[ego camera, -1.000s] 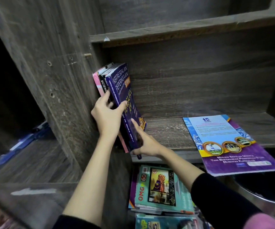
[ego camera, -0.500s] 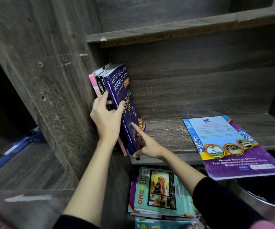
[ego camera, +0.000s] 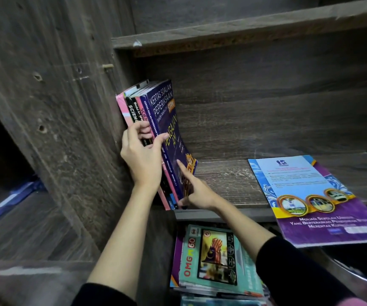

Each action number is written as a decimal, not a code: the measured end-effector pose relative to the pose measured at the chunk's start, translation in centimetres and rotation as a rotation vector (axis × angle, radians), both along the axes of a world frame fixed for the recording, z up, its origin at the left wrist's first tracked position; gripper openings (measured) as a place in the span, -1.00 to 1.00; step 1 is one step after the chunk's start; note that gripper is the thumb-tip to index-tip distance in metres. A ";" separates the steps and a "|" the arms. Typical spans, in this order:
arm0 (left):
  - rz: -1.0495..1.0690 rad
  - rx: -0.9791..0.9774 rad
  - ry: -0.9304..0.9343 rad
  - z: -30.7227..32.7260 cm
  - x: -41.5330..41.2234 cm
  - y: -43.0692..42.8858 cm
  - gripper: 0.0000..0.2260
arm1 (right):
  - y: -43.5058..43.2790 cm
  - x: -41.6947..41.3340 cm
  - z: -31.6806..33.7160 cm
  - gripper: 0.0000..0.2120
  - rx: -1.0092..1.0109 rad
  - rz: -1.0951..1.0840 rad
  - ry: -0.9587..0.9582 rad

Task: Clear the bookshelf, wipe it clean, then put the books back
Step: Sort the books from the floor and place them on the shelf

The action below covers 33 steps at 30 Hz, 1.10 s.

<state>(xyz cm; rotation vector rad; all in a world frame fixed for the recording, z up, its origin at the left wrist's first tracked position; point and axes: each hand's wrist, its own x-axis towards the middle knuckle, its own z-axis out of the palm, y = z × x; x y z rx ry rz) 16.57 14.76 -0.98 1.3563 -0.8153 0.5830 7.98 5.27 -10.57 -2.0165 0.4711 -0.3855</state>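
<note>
**Books go back up: I steady a leaning row at nine o'clock of the dark grey wood-grain bookshelf.**

The glossy purple-and-blue booklet lies flat at three o'clock, overhanging the front edge. A nudge could tip it off.
The row of upright paperback books tilts against the side wall with nothing propping its right, so it may slump if I let go.
My left hand grips the spines.
My right hand presses a straight forefinger on the navy outer paperback, thumb at its foot.
The booklet reads "Menjadi Sekolah Unggul"; the teal paperback at six o'clock, "OMG 6.0"; the navy cover, "Kertas Soalan Peperiksaan", "STPM"; one spine, "Modul A+ SPM".
</note>
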 end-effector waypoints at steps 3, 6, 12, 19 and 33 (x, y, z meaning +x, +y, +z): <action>0.003 -0.005 -0.004 -0.1 0.1 -0.1 -0.66 | 0.1 0.1 -0.1 0.08 -0.009 -0.012 0.002; -0.007 0.004 0.004 0.0 -0.3 0.0 -0.66 | 0.6 0.1 -0.4 0.04 -0.046 -0.067 0.022; 0.131 0.163 0.053 -0.8 -2.2 0.3 -0.79 | 1.1 -2.6 -1.0 -0.38 -0.316 -0.130 0.190; 0.069 0.543 0.015 -3.3 -7.6 -1.4 -0.88 | -0.8 -11.5 0.8 -0.65 -0.563 -0.530 0.408; -0.602 1.279 0.615 -13.1 -17.6 -8.1 -0.65 | -6.9 -28.9 -1.3 -0.30 -0.312 -0.997 0.750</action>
